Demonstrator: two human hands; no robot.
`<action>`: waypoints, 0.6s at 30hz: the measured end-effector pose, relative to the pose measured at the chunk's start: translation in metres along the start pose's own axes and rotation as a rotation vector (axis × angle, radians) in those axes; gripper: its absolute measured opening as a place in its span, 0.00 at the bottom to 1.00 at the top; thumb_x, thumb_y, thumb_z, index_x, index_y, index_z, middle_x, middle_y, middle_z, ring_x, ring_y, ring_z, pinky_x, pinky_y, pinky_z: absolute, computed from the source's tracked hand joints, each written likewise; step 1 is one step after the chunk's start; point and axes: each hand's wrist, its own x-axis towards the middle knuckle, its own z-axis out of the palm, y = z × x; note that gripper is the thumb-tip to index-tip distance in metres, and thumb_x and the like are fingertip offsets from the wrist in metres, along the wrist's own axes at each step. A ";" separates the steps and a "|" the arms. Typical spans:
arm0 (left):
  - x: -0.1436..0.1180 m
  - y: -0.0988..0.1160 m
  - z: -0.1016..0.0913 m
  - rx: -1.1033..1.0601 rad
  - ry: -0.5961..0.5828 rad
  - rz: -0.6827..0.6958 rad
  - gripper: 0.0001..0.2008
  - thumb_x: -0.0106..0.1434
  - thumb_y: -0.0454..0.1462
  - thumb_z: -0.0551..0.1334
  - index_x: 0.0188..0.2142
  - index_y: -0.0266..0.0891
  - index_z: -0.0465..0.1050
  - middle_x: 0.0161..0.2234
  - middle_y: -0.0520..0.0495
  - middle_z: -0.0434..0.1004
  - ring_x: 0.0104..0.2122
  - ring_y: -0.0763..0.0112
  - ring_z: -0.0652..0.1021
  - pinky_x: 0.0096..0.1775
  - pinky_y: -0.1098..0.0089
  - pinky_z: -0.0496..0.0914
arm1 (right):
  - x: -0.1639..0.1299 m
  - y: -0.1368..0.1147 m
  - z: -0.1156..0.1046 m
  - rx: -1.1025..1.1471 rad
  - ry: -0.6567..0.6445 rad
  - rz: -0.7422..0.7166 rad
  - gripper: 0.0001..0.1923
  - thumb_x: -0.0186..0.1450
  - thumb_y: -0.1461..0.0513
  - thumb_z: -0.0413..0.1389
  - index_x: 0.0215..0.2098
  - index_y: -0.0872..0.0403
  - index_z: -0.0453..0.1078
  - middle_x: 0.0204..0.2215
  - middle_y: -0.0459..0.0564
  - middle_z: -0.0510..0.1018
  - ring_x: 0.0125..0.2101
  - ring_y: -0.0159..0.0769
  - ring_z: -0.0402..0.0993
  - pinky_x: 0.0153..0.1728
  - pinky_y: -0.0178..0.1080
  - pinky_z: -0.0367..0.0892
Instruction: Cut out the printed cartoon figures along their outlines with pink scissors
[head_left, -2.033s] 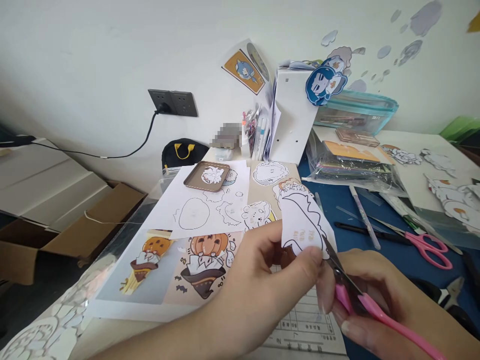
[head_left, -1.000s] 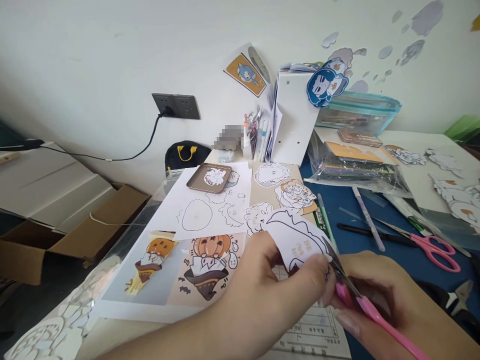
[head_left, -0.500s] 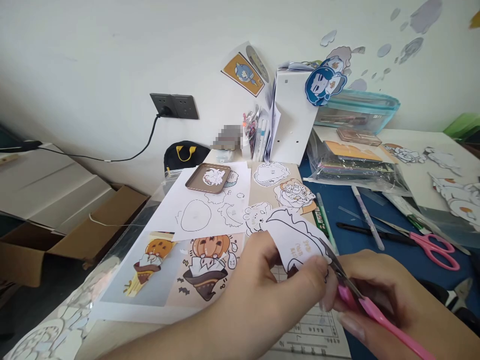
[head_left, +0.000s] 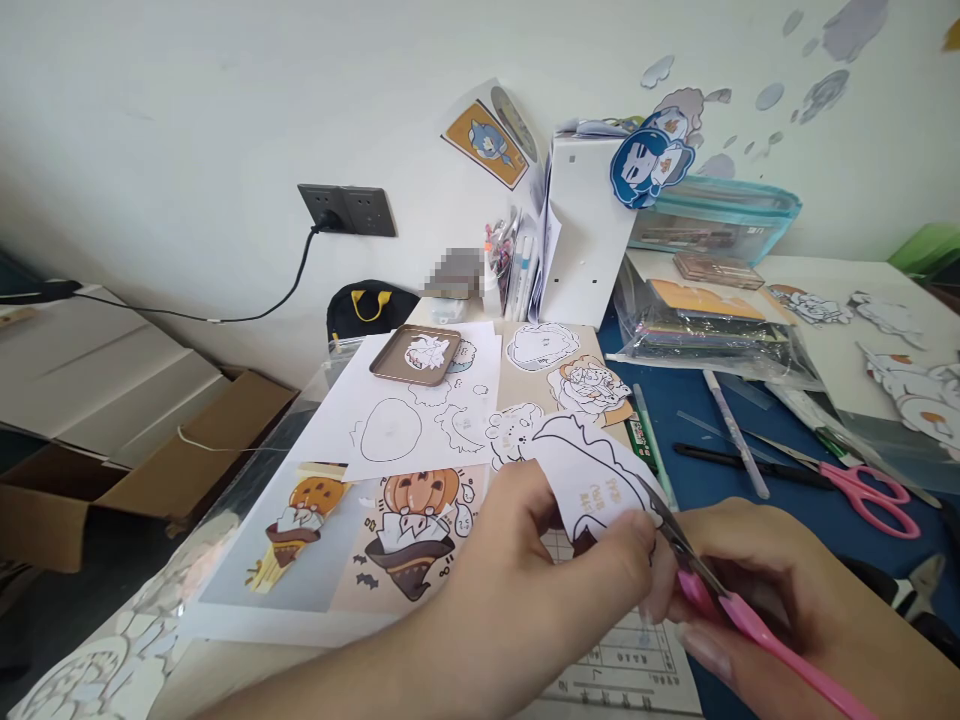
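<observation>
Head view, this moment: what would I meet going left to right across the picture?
Cardboard box → brown tray → paper piece in the left hand → pale pen → loose pink scissors. Left out: the right hand and its own scissors, which overlap the pen's span.

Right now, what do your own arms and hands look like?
The left hand and left forearm are bare: no glove, watch or sleeve shows. The right hand is ungloved too, and no jewellery or markings show on either hand.
</observation>
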 end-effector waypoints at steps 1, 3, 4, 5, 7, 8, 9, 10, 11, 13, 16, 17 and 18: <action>0.000 0.000 0.000 0.000 -0.003 -0.001 0.15 0.66 0.28 0.55 0.22 0.37 0.65 0.22 0.58 0.66 0.25 0.83 0.68 0.32 0.85 0.64 | 0.000 0.000 0.000 -0.011 -0.015 -0.007 0.10 0.59 0.67 0.57 0.37 0.46 0.71 0.28 0.45 0.75 0.25 0.35 0.75 0.25 0.34 0.75; 0.000 0.000 0.000 0.003 -0.005 -0.006 0.15 0.66 0.28 0.55 0.22 0.37 0.65 0.22 0.58 0.66 0.26 0.83 0.68 0.32 0.85 0.64 | 0.001 0.000 0.000 -0.039 -0.068 -0.024 0.09 0.60 0.67 0.56 0.36 0.46 0.70 0.27 0.44 0.74 0.24 0.34 0.75 0.24 0.34 0.74; 0.000 0.000 0.000 0.006 -0.005 -0.005 0.15 0.66 0.28 0.55 0.22 0.37 0.65 0.22 0.58 0.67 0.26 0.84 0.68 0.33 0.85 0.64 | 0.001 0.000 0.000 -0.053 -0.082 -0.026 0.08 0.60 0.67 0.56 0.35 0.46 0.69 0.26 0.44 0.74 0.24 0.33 0.75 0.24 0.33 0.74; 0.000 0.000 0.000 0.008 -0.005 -0.006 0.15 0.66 0.28 0.55 0.22 0.37 0.65 0.23 0.58 0.67 0.26 0.84 0.69 0.33 0.85 0.64 | 0.002 0.001 -0.001 -0.067 -0.080 -0.023 0.08 0.60 0.67 0.56 0.33 0.47 0.68 0.26 0.43 0.74 0.23 0.33 0.74 0.23 0.32 0.73; 0.000 0.000 -0.001 0.009 -0.009 -0.003 0.15 0.66 0.28 0.55 0.22 0.37 0.65 0.23 0.58 0.68 0.27 0.84 0.69 0.33 0.85 0.64 | 0.002 0.001 -0.002 -0.079 -0.076 -0.020 0.07 0.60 0.67 0.56 0.32 0.47 0.68 0.25 0.43 0.73 0.23 0.32 0.73 0.23 0.32 0.73; 0.000 0.000 -0.001 0.005 -0.010 -0.003 0.15 0.66 0.27 0.55 0.22 0.37 0.66 0.23 0.58 0.68 0.27 0.84 0.70 0.33 0.85 0.64 | 0.001 0.001 -0.003 -0.076 -0.072 -0.019 0.07 0.61 0.66 0.56 0.33 0.47 0.68 0.25 0.43 0.73 0.23 0.32 0.73 0.23 0.32 0.73; 0.000 0.000 -0.002 -0.002 -0.015 -0.005 0.15 0.66 0.27 0.55 0.23 0.37 0.66 0.23 0.58 0.68 0.27 0.84 0.70 0.33 0.86 0.64 | 0.001 0.001 -0.003 -0.068 -0.077 -0.021 0.07 0.61 0.66 0.56 0.34 0.46 0.68 0.26 0.43 0.73 0.24 0.32 0.74 0.24 0.32 0.73; 0.001 0.000 -0.002 -0.012 -0.018 -0.011 0.15 0.66 0.27 0.55 0.23 0.37 0.66 0.23 0.58 0.68 0.27 0.84 0.70 0.33 0.86 0.64 | 0.000 0.001 -0.003 -0.059 -0.077 -0.019 0.07 0.61 0.66 0.56 0.35 0.46 0.69 0.27 0.44 0.74 0.25 0.33 0.75 0.25 0.33 0.74; 0.001 0.000 -0.003 -0.025 -0.026 -0.018 0.15 0.66 0.27 0.55 0.23 0.37 0.66 0.24 0.58 0.68 0.27 0.84 0.70 0.33 0.86 0.64 | -0.001 0.000 -0.002 -0.047 -0.068 -0.010 0.08 0.61 0.66 0.56 0.35 0.45 0.69 0.28 0.43 0.74 0.25 0.33 0.75 0.25 0.33 0.73; 0.002 0.001 -0.004 -0.053 -0.048 -0.039 0.15 0.66 0.27 0.55 0.23 0.37 0.66 0.24 0.58 0.68 0.27 0.84 0.69 0.31 0.86 0.64 | -0.002 -0.001 0.000 -0.009 -0.025 0.029 0.09 0.60 0.67 0.56 0.35 0.44 0.70 0.28 0.43 0.74 0.25 0.33 0.74 0.25 0.33 0.72; 0.004 0.002 -0.004 -0.071 -0.083 -0.064 0.14 0.66 0.28 0.55 0.23 0.37 0.66 0.24 0.57 0.66 0.26 0.85 0.69 0.28 0.86 0.62 | -0.002 -0.005 0.003 0.047 0.026 0.088 0.09 0.59 0.67 0.55 0.32 0.44 0.71 0.26 0.41 0.73 0.25 0.32 0.72 0.25 0.34 0.70; 0.005 0.002 -0.004 -0.069 -0.085 -0.064 0.14 0.66 0.28 0.55 0.23 0.37 0.66 0.24 0.57 0.66 0.26 0.85 0.68 0.27 0.86 0.61 | -0.001 -0.006 0.003 0.051 0.028 0.095 0.09 0.57 0.67 0.56 0.31 0.44 0.71 0.25 0.41 0.73 0.25 0.32 0.72 0.25 0.34 0.69; 0.005 0.002 -0.004 -0.064 -0.084 -0.065 0.14 0.65 0.27 0.55 0.23 0.37 0.66 0.23 0.57 0.65 0.26 0.84 0.68 0.27 0.86 0.61 | 0.000 -0.008 0.003 0.046 0.036 0.101 0.10 0.56 0.67 0.56 0.30 0.45 0.72 0.25 0.41 0.73 0.25 0.32 0.72 0.26 0.34 0.69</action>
